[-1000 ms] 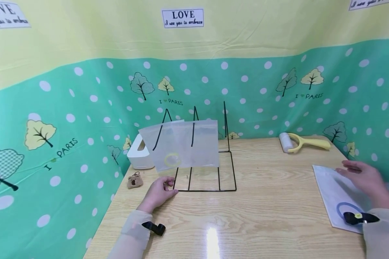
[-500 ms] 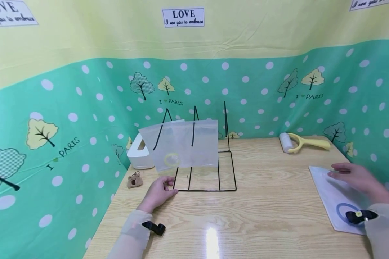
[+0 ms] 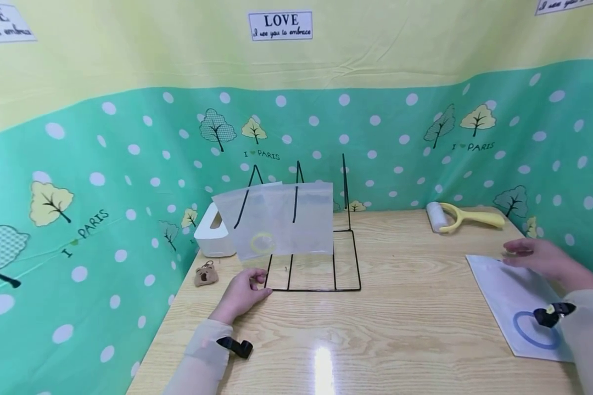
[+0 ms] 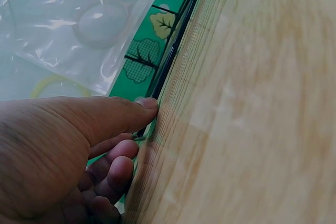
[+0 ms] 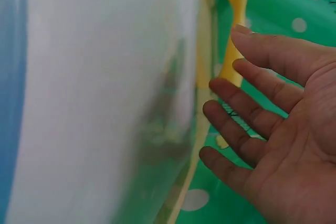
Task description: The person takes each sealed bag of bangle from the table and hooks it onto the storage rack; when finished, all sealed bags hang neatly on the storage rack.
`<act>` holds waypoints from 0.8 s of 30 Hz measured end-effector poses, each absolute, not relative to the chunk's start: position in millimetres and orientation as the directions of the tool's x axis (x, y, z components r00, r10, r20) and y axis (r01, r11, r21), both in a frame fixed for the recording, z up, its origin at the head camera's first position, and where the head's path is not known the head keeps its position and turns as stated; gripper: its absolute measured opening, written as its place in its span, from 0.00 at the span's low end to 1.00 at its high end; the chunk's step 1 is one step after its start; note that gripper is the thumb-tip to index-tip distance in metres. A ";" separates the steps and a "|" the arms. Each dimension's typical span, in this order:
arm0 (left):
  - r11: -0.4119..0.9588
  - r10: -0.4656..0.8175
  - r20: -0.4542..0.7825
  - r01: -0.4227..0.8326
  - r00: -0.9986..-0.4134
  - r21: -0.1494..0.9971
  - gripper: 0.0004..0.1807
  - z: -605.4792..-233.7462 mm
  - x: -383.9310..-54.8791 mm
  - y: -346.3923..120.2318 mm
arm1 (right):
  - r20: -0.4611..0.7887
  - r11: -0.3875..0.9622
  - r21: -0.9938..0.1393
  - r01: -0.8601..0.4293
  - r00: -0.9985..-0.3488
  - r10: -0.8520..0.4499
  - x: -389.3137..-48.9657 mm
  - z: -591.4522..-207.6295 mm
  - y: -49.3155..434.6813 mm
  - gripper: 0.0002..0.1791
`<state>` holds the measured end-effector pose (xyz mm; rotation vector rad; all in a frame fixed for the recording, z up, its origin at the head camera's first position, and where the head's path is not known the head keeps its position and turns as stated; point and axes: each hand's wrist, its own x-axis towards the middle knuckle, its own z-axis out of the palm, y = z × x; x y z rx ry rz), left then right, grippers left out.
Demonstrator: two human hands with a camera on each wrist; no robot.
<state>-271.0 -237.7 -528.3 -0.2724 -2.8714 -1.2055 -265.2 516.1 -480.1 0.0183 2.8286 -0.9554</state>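
In the head view my left hand pinches the front left corner of a black wire rack. Its thumb lies along the wire, with the other fingers curled beneath, as the left wrist view shows. Two translucent plastic bags stand between the rack's uprights, overlapping; a yellow ring shows at the left one. At the far right, my right hand is at the upper right edge of a flat whitish bag bearing a blue ring. Its fingers are spread and grip nothing in the right wrist view.
A white box with an opening on top stands behind the rack at left. A brown bear-face keyring lies in front of it. At the back right lies a yellow-handled lint roller. Patterned green cloth encloses the table.
The bag with the blue ring has slid a little to the left, along with my right hand. My left hand and the rack have stayed in place.
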 end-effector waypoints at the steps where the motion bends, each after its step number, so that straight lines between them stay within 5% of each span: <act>1: 0.689 0.153 0.082 0.166 -0.985 0.706 0.24 -528.4 -270.6 -237.7 | -0.150 0.795 -0.604 0.056 -0.988 -0.044 -266.4 -481.4 517.5 0.45; 24: 0.692 0.150 0.084 0.165 -0.985 0.703 0.25 -528.2 -269.7 -236.0 | -0.148 0.842 -0.533 0.083 -0.989 0.004 -277.4 -496.4 518.5 0.39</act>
